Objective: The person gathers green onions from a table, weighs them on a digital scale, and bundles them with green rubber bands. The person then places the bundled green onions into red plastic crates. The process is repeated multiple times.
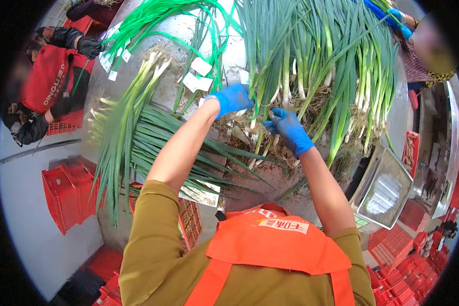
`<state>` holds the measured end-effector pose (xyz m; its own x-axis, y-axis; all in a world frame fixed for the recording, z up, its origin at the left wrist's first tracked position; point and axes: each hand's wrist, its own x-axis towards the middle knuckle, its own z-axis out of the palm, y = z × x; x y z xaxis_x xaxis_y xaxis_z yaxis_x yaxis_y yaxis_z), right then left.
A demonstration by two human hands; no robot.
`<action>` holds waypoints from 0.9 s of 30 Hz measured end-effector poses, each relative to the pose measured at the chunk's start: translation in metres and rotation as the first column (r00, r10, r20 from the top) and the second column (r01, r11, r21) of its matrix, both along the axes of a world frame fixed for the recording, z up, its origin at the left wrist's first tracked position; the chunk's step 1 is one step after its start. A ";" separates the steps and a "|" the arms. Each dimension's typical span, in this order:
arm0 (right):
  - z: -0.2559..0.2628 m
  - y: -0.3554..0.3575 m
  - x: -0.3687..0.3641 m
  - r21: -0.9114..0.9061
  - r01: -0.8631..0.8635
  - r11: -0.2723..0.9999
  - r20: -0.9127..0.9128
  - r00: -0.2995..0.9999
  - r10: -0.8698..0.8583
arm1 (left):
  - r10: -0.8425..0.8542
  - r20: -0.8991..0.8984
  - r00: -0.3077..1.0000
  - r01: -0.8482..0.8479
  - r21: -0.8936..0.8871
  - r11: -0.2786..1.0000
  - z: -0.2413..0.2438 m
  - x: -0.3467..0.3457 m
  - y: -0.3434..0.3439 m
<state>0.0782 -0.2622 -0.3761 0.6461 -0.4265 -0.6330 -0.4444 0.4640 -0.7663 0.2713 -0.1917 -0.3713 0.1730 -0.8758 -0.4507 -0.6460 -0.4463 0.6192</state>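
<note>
My left hand (233,100), in a blue glove, is closed around green onion stalks and a green strand at the near left end of a big heap of green onions (310,49). My right hand (289,129), gloved in blue too, is beside the roots of that heap, its fingers bent; whether it pinches a stalk cannot be told. Sorted green onions (157,130) lie in a crossed pile on the left, their roots towards the far left. Green plastic net bags (153,19) with white tags (201,66) are spread on the metal table (164,90) beyond my left hand.
A co-worker in a red apron (46,80) and dark gloves stands at the left; another's blue-gloved hand (406,31) is at the upper right. A metal tray (384,189) stands at the right. Red plastic crates (70,193) stand on the floor at both sides. Soil and root scraps cover the near tabletop.
</note>
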 end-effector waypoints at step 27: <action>0.025 -0.039 0.073 0.209 0.022 0.978 0.041 0.999 -0.031 | 0.312 -0.518 0.797 -0.335 0.052 0.941 0.021 -0.003 0.047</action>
<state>0.1510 -0.3013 -0.3515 0.6657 -0.3057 -0.6807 -0.3979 0.6263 -0.6704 0.2684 -0.1449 -0.3500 0.2043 -0.8296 -0.5197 -0.0536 -0.5396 0.8402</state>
